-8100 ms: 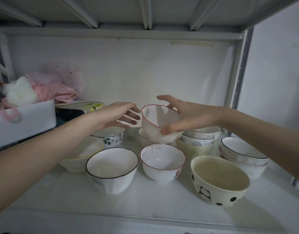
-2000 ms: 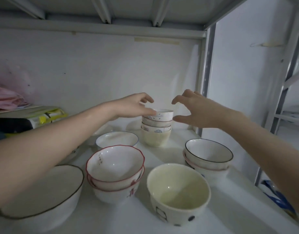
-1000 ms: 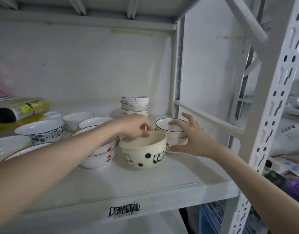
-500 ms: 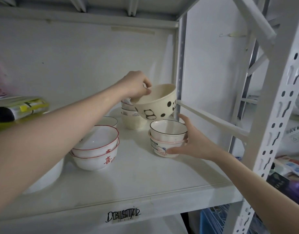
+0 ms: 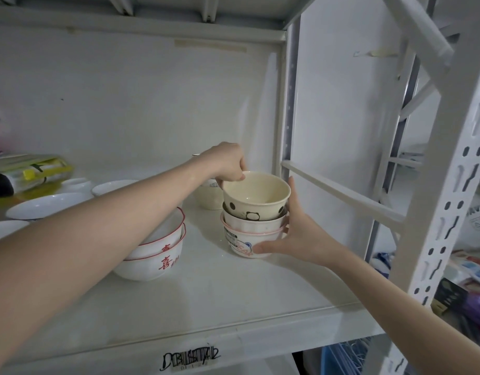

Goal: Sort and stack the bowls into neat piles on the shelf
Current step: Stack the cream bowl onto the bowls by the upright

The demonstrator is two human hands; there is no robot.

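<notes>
- Head view, shelf [image 5: 233, 301], front: two red-rimmed bowls [image 5: 163, 247] nested, a finished pile.
- Right pile: panda bowl [image 5: 256, 197] seated atop a white bowl and pink-rimmed bowl [image 5: 249, 239]; left hand [image 5: 229, 161] fingers pinch its rim, right hand [image 5: 295, 234] fingers curl round the pile, steadying.
- Rear: small stack [image 5: 206, 196] partly hidden; loose white bowls [image 5: 49, 205] at left apparently unsorted.

Panda bowl [image 5: 256, 194] atop stack [image 5: 251, 234]

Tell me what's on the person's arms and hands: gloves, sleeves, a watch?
Nothing shows. Both forearms are bare as far up as the frame reaches, with no sleeve in sight. The left hand and right hand wear no gloves, rings, watch or wristband.
</notes>
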